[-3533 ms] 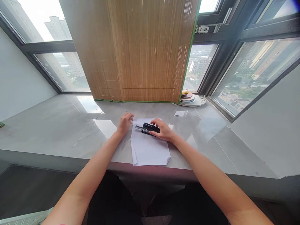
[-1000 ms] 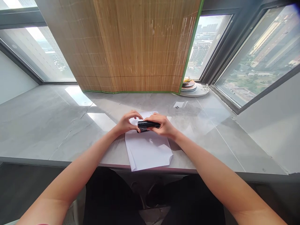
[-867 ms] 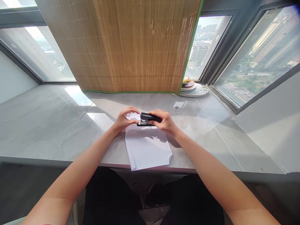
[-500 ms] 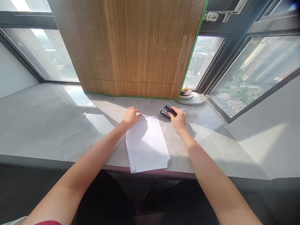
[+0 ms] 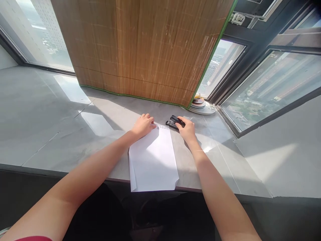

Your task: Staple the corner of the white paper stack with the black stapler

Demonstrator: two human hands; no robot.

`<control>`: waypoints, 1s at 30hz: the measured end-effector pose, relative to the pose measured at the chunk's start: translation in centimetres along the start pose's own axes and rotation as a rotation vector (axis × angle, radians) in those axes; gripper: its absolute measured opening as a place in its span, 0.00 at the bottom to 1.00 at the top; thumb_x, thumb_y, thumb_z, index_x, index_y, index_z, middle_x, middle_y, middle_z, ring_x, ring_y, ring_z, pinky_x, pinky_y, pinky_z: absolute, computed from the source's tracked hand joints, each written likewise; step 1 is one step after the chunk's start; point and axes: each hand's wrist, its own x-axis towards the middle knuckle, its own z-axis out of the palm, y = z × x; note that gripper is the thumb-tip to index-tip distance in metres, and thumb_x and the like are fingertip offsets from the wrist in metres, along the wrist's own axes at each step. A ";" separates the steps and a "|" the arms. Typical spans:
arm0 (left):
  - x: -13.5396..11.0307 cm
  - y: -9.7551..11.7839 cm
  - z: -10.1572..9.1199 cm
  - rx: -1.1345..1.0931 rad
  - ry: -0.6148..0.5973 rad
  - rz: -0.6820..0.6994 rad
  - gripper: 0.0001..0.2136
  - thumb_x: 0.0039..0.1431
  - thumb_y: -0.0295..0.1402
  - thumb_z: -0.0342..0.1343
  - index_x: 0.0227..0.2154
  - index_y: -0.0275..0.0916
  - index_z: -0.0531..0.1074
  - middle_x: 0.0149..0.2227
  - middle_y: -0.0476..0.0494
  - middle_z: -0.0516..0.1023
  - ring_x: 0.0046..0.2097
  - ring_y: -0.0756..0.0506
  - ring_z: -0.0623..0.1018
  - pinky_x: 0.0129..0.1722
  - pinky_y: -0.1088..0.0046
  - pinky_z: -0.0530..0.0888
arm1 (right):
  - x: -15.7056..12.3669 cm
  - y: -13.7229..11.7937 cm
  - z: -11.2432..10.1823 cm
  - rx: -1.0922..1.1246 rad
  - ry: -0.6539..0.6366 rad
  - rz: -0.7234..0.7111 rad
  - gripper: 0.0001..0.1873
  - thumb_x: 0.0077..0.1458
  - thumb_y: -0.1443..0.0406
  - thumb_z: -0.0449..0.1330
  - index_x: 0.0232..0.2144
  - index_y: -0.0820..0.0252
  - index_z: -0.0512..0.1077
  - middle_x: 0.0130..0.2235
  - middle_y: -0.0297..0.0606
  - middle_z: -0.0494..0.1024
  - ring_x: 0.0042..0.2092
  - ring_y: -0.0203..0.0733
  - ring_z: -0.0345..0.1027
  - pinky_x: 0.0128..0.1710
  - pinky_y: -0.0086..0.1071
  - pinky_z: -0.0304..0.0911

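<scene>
A white sheet of paper [image 5: 154,164] lies on the grey tiled sill, its lower end reaching over the front edge, with both near corners bent. Small dark marks run along its far edge. My left hand [image 5: 142,126] is closed at the far left corner of the paper, its fingers curled on that edge. In my right hand [image 5: 187,129] is a black stapler [image 5: 175,121], gripped at its rear end. The stapler's jaws are parted and point left, close to the paper's far right corner.
A bamboo blind [image 5: 145,50] with green edging hangs down behind the sill [image 5: 62,134]. Stacked plates [image 5: 200,105] stand in the far right corner by the window frame [image 5: 225,77]. A white wall [image 5: 281,157] rises at the right.
The view has tilted and shifted. My right hand has brought the stapler nearer to the paper's far edge. My left hand has moved slightly right along that edge, its fingers more curled.
</scene>
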 end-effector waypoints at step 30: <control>-0.6 1.1 -2.3 -0.338 0.021 -0.052 0.04 0.54 0.30 0.62 0.27 0.41 0.81 0.34 0.44 0.85 0.37 0.41 0.79 0.38 0.65 0.74 | -1.1 -3.1 -0.5 0.008 -0.302 -0.279 0.24 0.61 0.64 0.59 0.57 0.49 0.82 0.50 0.40 0.86 0.48 0.53 0.73 0.57 0.54 0.70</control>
